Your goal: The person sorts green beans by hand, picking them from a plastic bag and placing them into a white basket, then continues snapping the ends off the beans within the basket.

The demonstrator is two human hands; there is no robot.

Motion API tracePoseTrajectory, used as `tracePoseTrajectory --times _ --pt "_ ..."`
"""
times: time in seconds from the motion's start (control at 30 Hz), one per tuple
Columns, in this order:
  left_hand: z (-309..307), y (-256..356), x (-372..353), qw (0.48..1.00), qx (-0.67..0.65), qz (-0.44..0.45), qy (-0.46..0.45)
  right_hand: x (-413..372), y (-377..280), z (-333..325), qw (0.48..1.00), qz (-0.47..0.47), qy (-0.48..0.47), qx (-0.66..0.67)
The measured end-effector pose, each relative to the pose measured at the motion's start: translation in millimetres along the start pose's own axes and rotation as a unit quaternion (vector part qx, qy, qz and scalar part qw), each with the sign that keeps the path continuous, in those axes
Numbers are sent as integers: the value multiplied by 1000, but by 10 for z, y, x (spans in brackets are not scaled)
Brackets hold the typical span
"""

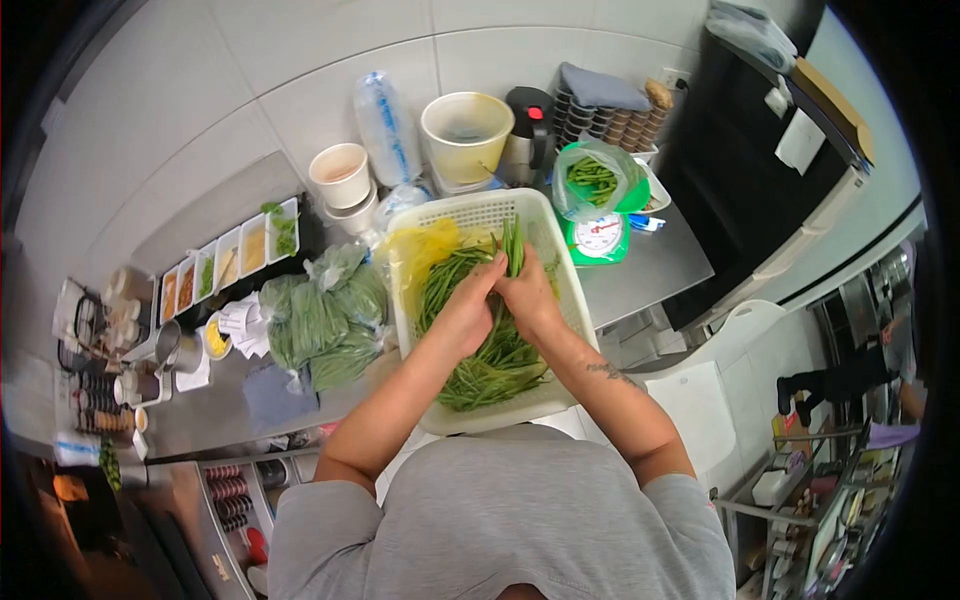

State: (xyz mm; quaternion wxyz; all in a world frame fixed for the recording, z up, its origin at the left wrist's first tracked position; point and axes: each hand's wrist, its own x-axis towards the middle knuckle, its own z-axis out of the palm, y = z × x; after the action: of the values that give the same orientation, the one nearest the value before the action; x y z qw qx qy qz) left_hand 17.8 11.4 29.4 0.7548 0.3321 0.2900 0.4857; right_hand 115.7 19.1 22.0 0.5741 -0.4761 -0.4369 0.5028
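Observation:
Over a white plastic basket (572,270), my two hands come together around a bunch of green beans (513,240) whose tips stick up between them. My left hand (468,312) closes on the bunch from one side, with its thumb near the top. On the other side my right hand (528,297) has its fingers wrapped round the same beans; the palms hide the lower ends. Many loose green beans (490,375) fill the basket below. A yellow plastic bag (425,245) lies inside its far left corner.
Bags of green vegetables (325,310) lie left of the basket, before a row of topping trays (228,255). Behind stand a cream bucket (467,130) and paper tubs (340,175). At right, a green scale (600,238) bears a bag of cut beans (592,180).

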Motion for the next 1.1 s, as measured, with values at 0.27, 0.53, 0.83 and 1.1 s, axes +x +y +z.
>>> tracePoseTrajectory --times 0.27,0.53,0.83,1.1 --pt "-301 -4 -67 996 -27 -76 -32 -158 245 105 999 19 -26 -20" --pt "-334 -144 -42 1000 0 1 25 -174 462 17 906 -158 -49 -391" --pt "-436 -77 -52 996 -7 -79 42 -104 495 -83 925 -97 -167 -327" --pt "-687 61 2 989 -105 -88 63 155 89 82 976 -40 -155 -149"
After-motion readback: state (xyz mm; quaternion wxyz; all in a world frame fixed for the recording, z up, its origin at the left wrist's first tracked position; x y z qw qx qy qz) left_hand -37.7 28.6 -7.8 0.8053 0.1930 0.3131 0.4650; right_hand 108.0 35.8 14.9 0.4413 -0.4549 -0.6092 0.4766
